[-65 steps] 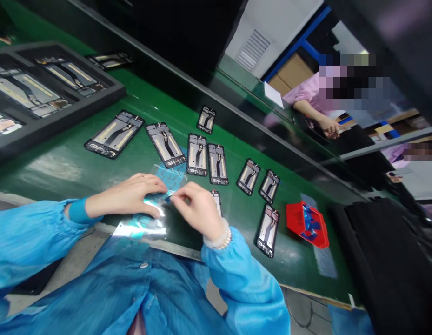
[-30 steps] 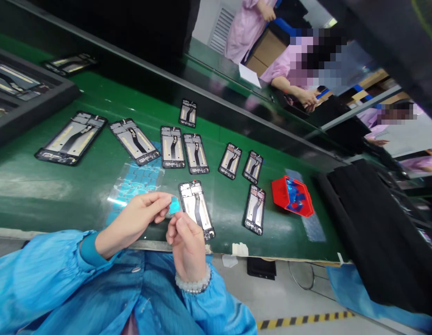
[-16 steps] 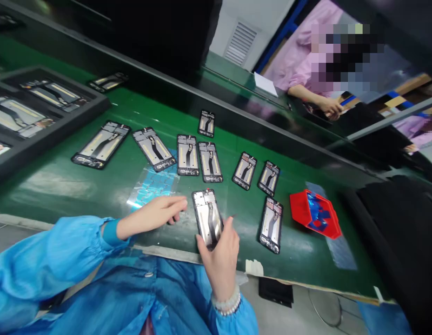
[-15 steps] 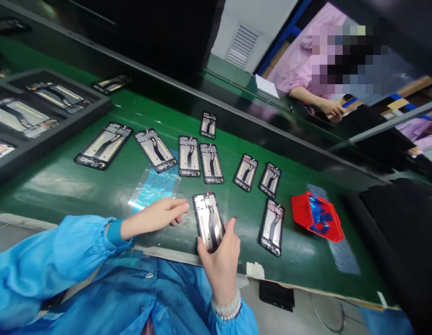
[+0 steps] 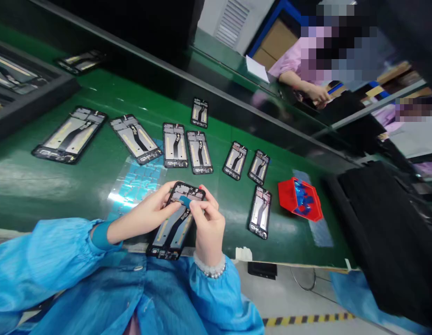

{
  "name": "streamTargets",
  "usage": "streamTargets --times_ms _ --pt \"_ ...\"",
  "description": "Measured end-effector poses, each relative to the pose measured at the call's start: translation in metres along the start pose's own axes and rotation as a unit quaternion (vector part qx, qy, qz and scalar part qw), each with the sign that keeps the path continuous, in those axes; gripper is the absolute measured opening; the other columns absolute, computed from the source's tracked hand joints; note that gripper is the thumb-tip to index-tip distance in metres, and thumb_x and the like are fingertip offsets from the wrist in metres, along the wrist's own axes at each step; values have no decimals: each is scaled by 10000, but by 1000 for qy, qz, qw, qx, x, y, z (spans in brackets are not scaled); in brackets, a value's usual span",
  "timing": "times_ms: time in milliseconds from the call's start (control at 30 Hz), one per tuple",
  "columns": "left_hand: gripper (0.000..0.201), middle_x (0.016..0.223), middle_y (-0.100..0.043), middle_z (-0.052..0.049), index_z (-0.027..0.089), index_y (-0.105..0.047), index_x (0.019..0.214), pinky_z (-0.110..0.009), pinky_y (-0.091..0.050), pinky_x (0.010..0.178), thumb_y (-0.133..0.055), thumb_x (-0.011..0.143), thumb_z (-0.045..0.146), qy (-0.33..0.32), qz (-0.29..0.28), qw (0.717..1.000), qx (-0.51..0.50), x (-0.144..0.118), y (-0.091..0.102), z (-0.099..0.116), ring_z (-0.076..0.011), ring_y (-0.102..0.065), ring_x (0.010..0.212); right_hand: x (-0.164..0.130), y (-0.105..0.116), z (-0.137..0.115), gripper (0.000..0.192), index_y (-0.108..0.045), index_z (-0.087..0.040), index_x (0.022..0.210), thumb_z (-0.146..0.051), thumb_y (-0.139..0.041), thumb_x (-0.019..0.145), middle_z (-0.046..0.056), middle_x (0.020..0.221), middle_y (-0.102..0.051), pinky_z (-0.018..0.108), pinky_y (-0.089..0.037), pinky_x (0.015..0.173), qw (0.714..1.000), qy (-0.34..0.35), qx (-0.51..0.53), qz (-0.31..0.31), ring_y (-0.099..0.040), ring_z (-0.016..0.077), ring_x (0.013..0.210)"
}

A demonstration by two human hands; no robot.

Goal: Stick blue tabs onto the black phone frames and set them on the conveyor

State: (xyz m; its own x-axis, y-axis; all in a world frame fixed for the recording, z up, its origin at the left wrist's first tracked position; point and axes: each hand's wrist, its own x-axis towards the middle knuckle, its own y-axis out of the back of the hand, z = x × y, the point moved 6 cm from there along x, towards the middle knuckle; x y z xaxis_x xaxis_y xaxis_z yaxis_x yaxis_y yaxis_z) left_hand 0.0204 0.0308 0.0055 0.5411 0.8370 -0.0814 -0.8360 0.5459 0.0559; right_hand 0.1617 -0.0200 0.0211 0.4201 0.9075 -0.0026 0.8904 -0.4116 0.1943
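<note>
A black phone frame point(image 5: 174, 223) is lifted off the green belt point(image 5: 97, 97) and tilted toward me. My left hand point(image 5: 151, 214) grips its left edge near the top. On the other side, my right hand point(image 5: 207, 223) holds the frame and presses a small blue sticker point(image 5: 183, 200) onto its top end with thumb and forefinger. A clear sheet of blue stickers point(image 5: 134, 184) lies on the belt just left of my hands.
Several more phone frames point(image 5: 198, 151) lie in a row across the belt. A red bin point(image 5: 299, 200) with blue scraps stands at the right, a grey tray point(image 5: 23, 93) of frames at the far left. Another person's hand point(image 5: 316, 93) works beyond the far rail.
The phone frame lay flat on the belt half a second ago; both hands have lifted it toward me, and the blue sticker now sits at its top end.
</note>
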Motion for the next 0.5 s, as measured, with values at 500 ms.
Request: streamTargets --times_ms 500 --pt "378 884 -612 -14 192 -438 1217 -315 -517 781 -472 850 271 29 -22 999 -3 -1 -3 4 -175 -601 809 0 -13 -5 189 -639 -195 575 -259 -653 753 75 1200 -609 409 -365 1015 997 28 -55 37 -514 216 1175"
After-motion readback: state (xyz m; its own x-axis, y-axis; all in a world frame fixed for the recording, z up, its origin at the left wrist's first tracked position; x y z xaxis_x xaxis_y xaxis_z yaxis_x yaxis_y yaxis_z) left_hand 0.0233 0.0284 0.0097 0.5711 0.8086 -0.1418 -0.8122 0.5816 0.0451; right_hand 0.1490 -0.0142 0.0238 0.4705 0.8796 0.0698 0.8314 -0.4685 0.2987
